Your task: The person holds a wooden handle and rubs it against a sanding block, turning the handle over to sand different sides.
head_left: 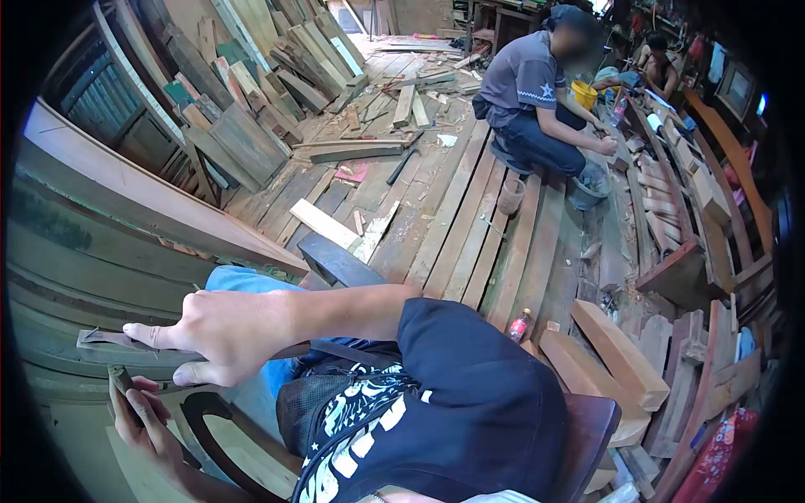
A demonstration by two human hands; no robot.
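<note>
My right hand (205,335) reaches across in front of me, index finger stretched out and thumb apart from it. Its fingertip rests on or just over a narrow wooden strip (94,337), which runs on beneath the hand; a thin pointed piece lies near the strip's end. My other fingers are hidden behind the hand. Lower down, my left hand (151,419) is closed around a small dark block (120,377), with the fingers on one side and the thumb side toward me. Long curved wooden boards (50,293) lie beyond both hands.
A dark curved chair arm (197,411) stands near my left forearm. A person (524,101) squats on the plank floor beside a bucket (589,189). Timber beams (620,356) and a red-capped bottle (520,325) lie at right. Boards (251,138) lean at the back left; a hammer (402,168) lies on the floor.
</note>
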